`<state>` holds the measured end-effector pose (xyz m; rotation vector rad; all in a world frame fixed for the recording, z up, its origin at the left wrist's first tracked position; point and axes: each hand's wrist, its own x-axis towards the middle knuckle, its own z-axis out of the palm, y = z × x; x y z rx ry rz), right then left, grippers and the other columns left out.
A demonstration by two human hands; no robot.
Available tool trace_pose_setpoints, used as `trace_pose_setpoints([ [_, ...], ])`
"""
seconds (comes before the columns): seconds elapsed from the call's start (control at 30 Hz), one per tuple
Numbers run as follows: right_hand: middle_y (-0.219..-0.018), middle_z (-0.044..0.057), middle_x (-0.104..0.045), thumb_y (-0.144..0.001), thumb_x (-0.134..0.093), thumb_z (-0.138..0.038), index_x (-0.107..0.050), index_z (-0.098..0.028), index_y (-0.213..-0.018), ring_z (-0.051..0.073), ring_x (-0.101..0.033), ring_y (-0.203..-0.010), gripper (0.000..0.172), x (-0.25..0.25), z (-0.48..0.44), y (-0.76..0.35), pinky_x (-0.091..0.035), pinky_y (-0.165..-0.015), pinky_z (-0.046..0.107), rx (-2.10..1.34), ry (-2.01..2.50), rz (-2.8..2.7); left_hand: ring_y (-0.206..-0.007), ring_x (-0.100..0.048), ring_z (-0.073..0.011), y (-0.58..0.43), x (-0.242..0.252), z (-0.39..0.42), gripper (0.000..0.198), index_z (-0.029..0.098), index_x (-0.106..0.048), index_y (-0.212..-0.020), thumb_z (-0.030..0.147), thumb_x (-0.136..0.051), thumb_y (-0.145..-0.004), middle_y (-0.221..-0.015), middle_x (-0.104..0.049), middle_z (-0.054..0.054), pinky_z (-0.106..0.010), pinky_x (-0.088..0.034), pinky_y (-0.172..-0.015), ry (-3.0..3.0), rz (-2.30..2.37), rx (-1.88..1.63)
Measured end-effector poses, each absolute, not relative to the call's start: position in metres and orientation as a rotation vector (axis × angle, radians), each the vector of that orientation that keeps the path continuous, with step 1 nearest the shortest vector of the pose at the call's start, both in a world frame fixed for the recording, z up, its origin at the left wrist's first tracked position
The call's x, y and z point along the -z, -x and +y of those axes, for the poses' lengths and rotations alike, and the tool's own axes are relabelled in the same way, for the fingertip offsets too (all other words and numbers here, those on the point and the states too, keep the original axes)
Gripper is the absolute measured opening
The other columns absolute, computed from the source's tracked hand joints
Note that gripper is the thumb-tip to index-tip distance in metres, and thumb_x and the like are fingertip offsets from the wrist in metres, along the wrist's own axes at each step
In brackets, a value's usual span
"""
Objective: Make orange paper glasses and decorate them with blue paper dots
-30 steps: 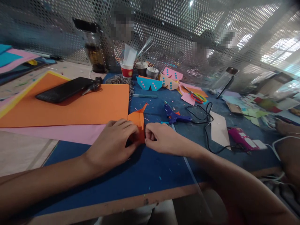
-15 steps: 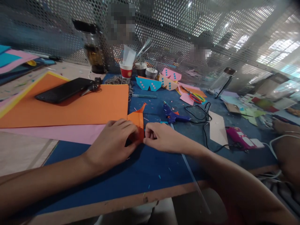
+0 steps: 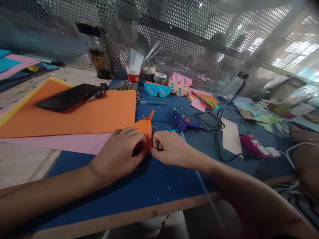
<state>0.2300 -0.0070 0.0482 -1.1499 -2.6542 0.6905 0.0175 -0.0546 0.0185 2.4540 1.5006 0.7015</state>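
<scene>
A folded orange paper piece (image 3: 146, 127) lies on the blue mat (image 3: 149, 182), its pointed tip aimed away from me. My left hand (image 3: 119, 152) lies over its left side with fingers curled, pressing it down. My right hand (image 3: 167, 148) is closed in a pinch at the paper's near right edge, knuckles up. The two hands almost touch, and the paper's near end is hidden under them.
A large orange sheet (image 3: 74, 113) with a black phone (image 3: 66, 96) lies to the left, over pink paper (image 3: 62, 142). A blue glue gun (image 3: 184, 123) with a black cord, red scissors (image 3: 209, 103), paper butterflies (image 3: 156, 89), cups (image 3: 133, 74) and a jar stand behind. Another person's arm (image 3: 304, 156) is at the right.
My right hand has slid slightly left and nearer along the paper's edge. The left hand has stayed pressed on the paper.
</scene>
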Motion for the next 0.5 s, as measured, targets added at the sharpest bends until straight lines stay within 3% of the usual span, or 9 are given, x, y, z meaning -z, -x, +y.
trace_pose_setpoints([
  [0.17,-0.085,0.001,-0.071,-0.088,-0.063,-0.026,-0.059,-0.021,-0.084,0.016,-0.057,-0.075,0.008,-0.0487,-0.01,-0.2267,-0.033,-0.071,0.032,-0.625,1.171,-2.672,-0.092,-0.067,-0.031,-0.0175,-0.0195,-0.0539,0.003,0.026,-0.061,-0.084,0.023,-0.06,-0.086,-0.09,-0.073,-0.005,-0.045,-0.042,-0.08,-2.422,1.514,-0.687],
  [0.5,-0.089,0.003,-0.073,-0.088,-0.064,-0.03,-0.059,-0.021,-0.083,0.02,-0.06,-0.083,0.012,-0.0468,-0.0149,-0.2216,-0.033,-0.074,0.034,-0.466,1.219,-2.69,-0.096,-0.067,-0.0317,-0.018,-0.0208,-0.0549,0.002,0.026,-0.061,-0.088,0.026,-0.059,-0.089,-0.095,-0.074,-0.006,-0.046,-0.044,-0.082,-2.422,1.546,-0.631],
])
